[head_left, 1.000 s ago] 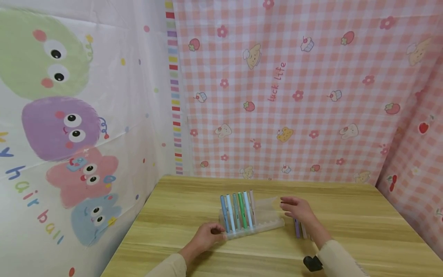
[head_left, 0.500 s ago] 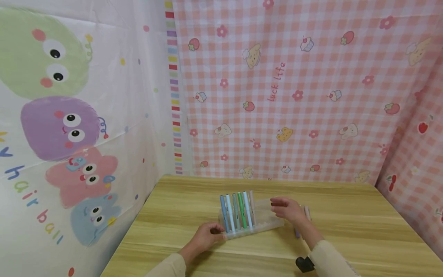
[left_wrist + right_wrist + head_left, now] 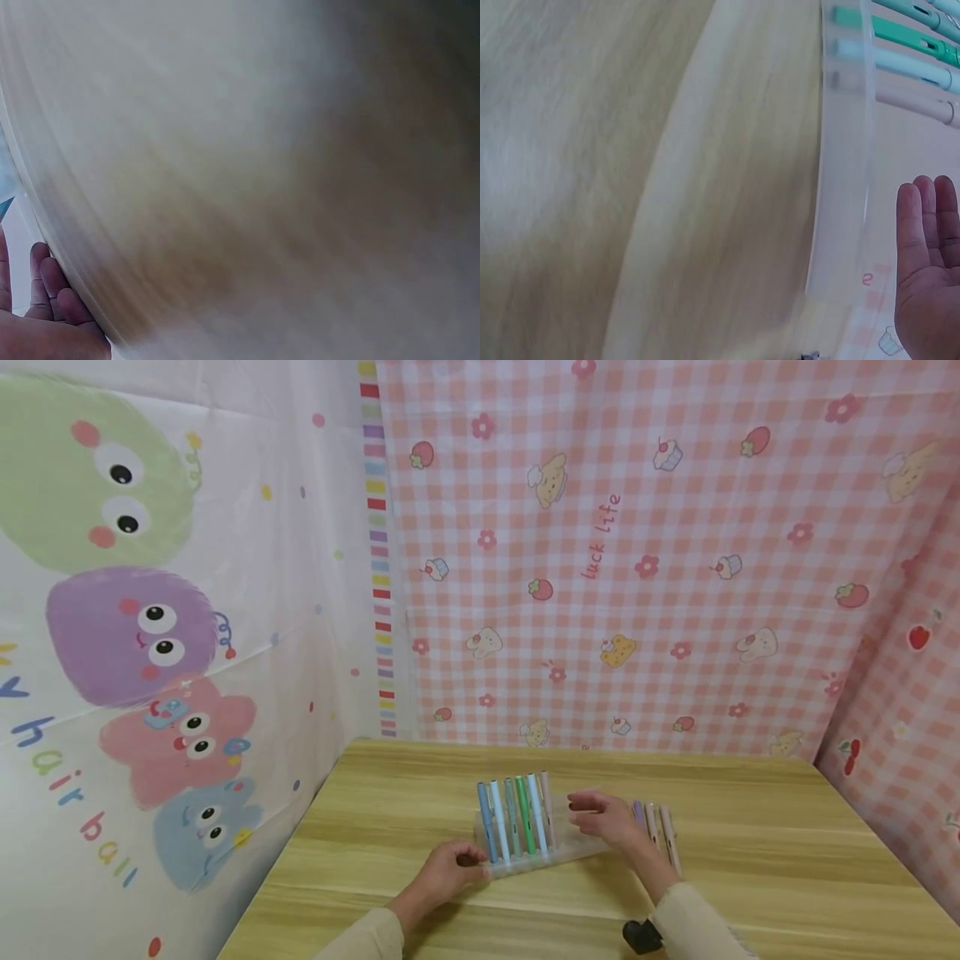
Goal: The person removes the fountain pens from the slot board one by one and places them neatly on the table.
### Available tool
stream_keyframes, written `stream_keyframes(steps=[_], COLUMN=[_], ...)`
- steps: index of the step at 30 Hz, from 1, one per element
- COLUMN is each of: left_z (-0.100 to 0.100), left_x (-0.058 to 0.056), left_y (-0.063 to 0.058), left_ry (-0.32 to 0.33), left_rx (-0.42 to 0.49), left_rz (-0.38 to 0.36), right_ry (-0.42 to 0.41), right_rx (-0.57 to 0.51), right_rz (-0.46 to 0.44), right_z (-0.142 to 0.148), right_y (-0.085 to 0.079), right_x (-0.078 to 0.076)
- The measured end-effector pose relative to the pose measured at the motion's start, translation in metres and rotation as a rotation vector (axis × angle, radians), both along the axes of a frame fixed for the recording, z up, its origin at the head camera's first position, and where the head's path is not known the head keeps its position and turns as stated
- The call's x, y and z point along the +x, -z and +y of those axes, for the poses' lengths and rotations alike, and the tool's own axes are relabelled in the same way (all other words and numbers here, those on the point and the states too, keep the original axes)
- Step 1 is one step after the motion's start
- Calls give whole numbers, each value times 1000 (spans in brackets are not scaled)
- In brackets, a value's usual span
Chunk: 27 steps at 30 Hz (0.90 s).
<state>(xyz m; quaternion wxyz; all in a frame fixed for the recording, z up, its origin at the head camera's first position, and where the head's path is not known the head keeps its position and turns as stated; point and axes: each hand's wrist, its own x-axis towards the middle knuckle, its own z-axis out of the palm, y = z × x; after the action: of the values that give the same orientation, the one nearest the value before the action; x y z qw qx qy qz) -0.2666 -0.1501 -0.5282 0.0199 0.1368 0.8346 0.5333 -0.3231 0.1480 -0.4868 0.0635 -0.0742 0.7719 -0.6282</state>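
Observation:
A clear plastic pen rack [image 3: 525, 862] stands on the wooden table, with several blue, teal, green and pinkish pens [image 3: 522, 814] leaning side by side in its left part. At the rack's left end, my left hand [image 3: 448, 872] grips the corner between thumb and bent fingers; the left wrist view shows only part of that hand. Over the rack's right part hovers my right hand [image 3: 606, 820], and nothing is visible in it. Its fingers [image 3: 911, 217] look straight in the right wrist view, beside the rack's slotless-looking front strip [image 3: 841, 195].
Right of the right hand lie three pens, one purple [image 3: 639, 814] and two pinkish grey [image 3: 669, 835]. A black object [image 3: 642, 935] sits by the right sleeve. Patterned cloths [image 3: 600, 568] hang behind the wooden table [image 3: 420, 777] and at both sides.
My right hand has moved left from above the loose pens to over the rack's right part, uncovering those pens. The left hand and the rack have stayed in place.

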Motion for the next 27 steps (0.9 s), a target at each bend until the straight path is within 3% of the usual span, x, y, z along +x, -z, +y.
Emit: stream_keyframes(steps=[20,27], left_z=[-2,-2], left_x=[-1,0], left_y=[1,-1], left_ry=[15,14], left_rx=[-1,-3], left_rz=[5,6], right_ry=[49,79], right_rx=[14,35], right_rz=[64,42], right_z=[-29,-33], right_y=[16,21], right_x=[-5,-9])
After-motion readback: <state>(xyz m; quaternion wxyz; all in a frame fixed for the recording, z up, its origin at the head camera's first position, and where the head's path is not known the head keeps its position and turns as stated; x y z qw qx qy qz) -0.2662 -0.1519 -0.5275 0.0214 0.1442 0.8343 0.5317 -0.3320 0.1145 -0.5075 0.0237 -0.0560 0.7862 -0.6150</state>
